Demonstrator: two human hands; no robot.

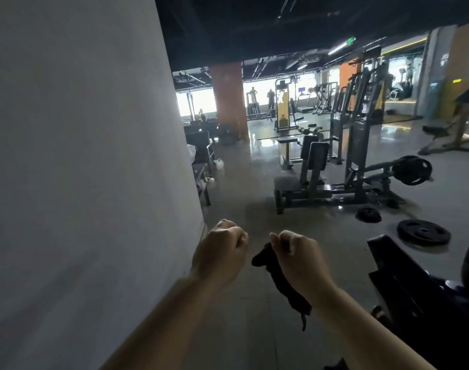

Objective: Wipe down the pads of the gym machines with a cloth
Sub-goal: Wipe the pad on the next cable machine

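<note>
Both bare forearms reach out from the bottom of the view, fists raised side by side over the grey floor (254, 316). Right hand (298, 259) has its fingers curled in a tight grip round a dark cloth (281, 283), which bunches up between the two fists and trails down under the right wrist, its thin tail hanging free above the floor. Left hand (222, 252) is curled into a fist just beside it, close to the bunched end of the cloth; whether it pinches any cloth cannot be told from here.

A plain grey wall (81, 156) fills the left side. At the lower right edge stands a dark padded gym machine (404, 284), close to the right arm. Beyond it two black weight plates (423, 232) lie flat on the floor, and further off a plate-loaded machine (342, 180) with an upright back pad (317, 160). An orange pillar (228, 100) rises in the middle distance, with more machines and bright windows behind, where two distant figures stand.
</note>
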